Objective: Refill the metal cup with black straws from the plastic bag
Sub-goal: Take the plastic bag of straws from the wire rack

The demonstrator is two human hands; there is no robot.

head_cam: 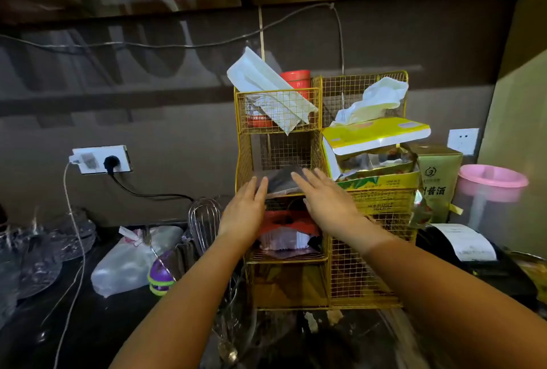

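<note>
Both hands reach into the middle compartment of the yellow wire rack (296, 137) that stands on the dark tabletop (97, 324). The left hand (247, 208) and the right hand (325, 200) are spread flat, fingers (302, 180) straight and loosely apart, on either side of a greyish, translucent plastic bag (281, 180) lying on that shelf. Neither hand has closed on anything yet; the fingertips look to be just touching the bag's edges, though I cannot be sure of contact. Whether this bag holds the black straws I cannot tell: its contents show only as a dark blur. The metal cup is not something I can pick out; a wire whisk (204, 223) and some utensils stand left of the rack, but no cup is clear.

To do this well, I judge the hands should close in from both sides and slide the bag straight out, keeping it level so its open end does not spill. The film is thin, slick and floppy, so a pinch on one corner would let it sag; supporting it underneath is safer. The rack's mesh is fine and rigid, with wire edges that could snag the plastic. The tissue pack (376, 134) perched beside the compartment looks loosely balanced and easy to knock.
</note>
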